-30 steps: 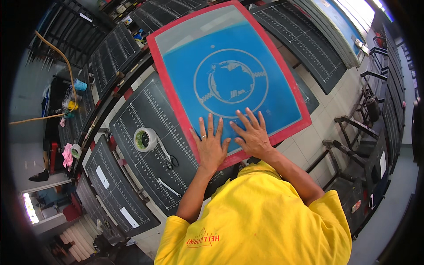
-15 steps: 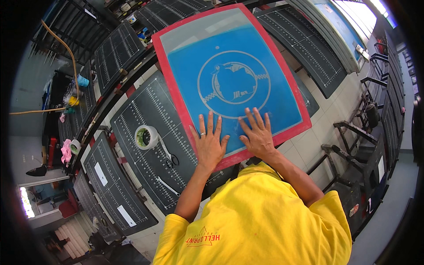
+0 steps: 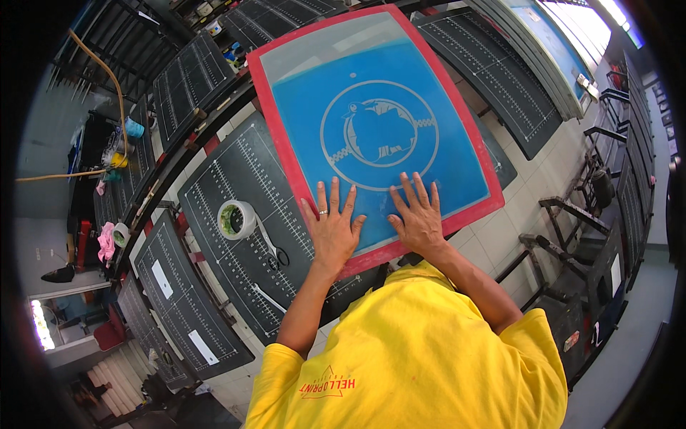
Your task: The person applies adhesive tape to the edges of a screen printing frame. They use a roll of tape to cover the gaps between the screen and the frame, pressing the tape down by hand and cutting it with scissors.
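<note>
A printing screen (image 3: 300,129) with a red frame and blue coated mesh lies in front of me over the dark boards. Its mesh carries a pale round design (image 3: 379,134) with a figure inside. My left hand (image 3: 334,227), a ring on one finger, rests with fingers spread over the screen's near left corner, on frame and mesh. Beside it, my right hand (image 3: 419,218) lies spread on the blue mesh near the close edge. Neither hand grasps anything; both palms face down.
Left of the screen, a dark ruled board (image 3: 207,189) bears a roll of tape (image 3: 246,219), scissors (image 3: 270,243) and a wrench (image 3: 269,298). More ruled boards (image 3: 493,75) stand around. Black metal frames (image 3: 572,214) line the right side. A pink cloth (image 3: 106,242) hangs far left.
My left hand has slid slightly left across the screen's near corner. My right hand has barely shifted, and the screen stays about where it was.
</note>
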{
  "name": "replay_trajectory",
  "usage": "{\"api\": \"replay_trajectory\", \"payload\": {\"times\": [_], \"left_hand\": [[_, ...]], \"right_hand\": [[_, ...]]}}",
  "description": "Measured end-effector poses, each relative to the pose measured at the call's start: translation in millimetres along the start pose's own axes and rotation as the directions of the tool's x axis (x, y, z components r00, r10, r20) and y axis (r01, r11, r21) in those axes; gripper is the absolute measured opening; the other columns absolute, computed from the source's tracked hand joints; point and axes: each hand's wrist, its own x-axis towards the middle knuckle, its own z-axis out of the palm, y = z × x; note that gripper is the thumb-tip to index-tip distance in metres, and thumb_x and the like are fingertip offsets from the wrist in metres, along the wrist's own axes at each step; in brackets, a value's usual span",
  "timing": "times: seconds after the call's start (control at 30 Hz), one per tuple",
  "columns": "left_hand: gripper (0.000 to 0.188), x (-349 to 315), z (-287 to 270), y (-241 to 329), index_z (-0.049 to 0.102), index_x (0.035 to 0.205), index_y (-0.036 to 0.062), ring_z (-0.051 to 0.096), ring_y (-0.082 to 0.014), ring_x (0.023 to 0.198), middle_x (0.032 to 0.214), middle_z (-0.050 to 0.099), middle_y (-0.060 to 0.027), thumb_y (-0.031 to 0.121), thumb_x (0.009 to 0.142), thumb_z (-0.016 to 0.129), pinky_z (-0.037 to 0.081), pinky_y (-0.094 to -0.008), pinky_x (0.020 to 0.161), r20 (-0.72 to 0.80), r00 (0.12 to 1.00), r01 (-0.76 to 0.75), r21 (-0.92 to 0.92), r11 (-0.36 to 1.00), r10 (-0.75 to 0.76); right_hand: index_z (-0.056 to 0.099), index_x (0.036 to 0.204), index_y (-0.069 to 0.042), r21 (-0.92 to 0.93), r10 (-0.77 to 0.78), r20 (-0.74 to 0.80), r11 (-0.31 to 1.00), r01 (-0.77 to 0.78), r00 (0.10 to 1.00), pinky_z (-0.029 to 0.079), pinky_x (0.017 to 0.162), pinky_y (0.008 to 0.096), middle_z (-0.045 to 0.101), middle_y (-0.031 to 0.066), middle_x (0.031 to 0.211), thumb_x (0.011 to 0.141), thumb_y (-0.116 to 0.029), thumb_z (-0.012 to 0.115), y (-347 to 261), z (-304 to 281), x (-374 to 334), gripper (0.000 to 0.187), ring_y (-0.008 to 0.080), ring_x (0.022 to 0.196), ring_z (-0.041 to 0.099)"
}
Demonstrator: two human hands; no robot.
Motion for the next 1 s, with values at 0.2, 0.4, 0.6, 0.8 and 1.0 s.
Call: {"api": "replay_trajectory", "payload": {"times": [0.2,0.4,0.6,0.8,1.0], "left_hand": [[0.065,-2.5,11.2,3.8,0.042,0.152,0.0174,0.011,-0.0357,0.153,0.165,0.020,-0.0090,0.057,0.100,0.040,0.010,-0.0693,0.117,-0.012,1.000,0.005,-0.017,1.000,-0.006],[0.064,-6.0,0.7,15.3,0.041,0.152,0.0133,0.013,-0.0387,0.152,0.165,0.022,-0.0110,0.046,0.098,0.052,0.011,-0.0698,0.116,0.026,0.995,-0.096,-0.092,0.991,0.098],[0.074,-28.6,2.2,40.5,0.038,0.152,0.0056,0.017,-0.0321,0.152,0.164,0.025,-0.0082,0.045,0.093,0.060,0.014,-0.0655,0.118,0.123,0.963,-0.203,-0.249,0.947,0.239],[0.074,-11.6,-4.3,46.0,0.039,0.151,0.0031,0.023,-0.0362,0.150,0.160,0.034,-0.0103,0.040,0.091,0.063,0.016,-0.0659,0.117,0.064,0.956,-0.249,-0.332,0.910,0.286],[0.072,-19.6,6.6,37.2,0.041,0.149,0.0048,0.030,-0.0350,0.144,0.156,0.039,-0.0094,0.051,0.095,0.053,0.016,-0.0658,0.117,0.008,0.970,-0.239,-0.192,0.952,0.245]], "right_hand": [[0.053,0.143,-0.014,0.080,-0.188,0.149,0.981,0.178,0.971,0.009,0.121,0.0593,0.030,0.0132,0.161,0.094,-0.048,0.058,-8.0,-9.9,-4.6,0.060,0.0345,0.152,0.017],[0.064,0.130,-0.011,0.283,-0.321,0.087,0.916,0.285,0.943,0.016,0.121,0.0556,0.036,0.0151,0.157,0.092,-0.038,0.063,-7.6,-14.9,-26.4,0.046,0.0352,0.150,0.023],[0.069,0.113,-0.005,0.375,-0.087,-0.167,0.916,0.145,0.982,0.033,0.112,0.0508,0.052,0.0188,0.140,0.086,-0.014,0.063,11.0,-30.4,-26.5,0.029,0.0388,0.138,0.041],[0.068,0.106,-0.001,0.458,-0.021,-0.244,0.879,0.135,0.970,0.039,0.108,0.0500,0.059,0.0200,0.130,0.091,-0.010,0.057,12.2,-25.8,-35.0,0.021,0.0404,0.131,0.048],[0.067,0.105,0.000,0.436,0.011,-0.294,0.891,0.124,0.956,0.045,0.098,0.0473,0.061,0.0189,0.119,0.086,-0.007,0.060,17.3,-24.5,-41.2,0.021,0.0385,0.113,0.056]]}}
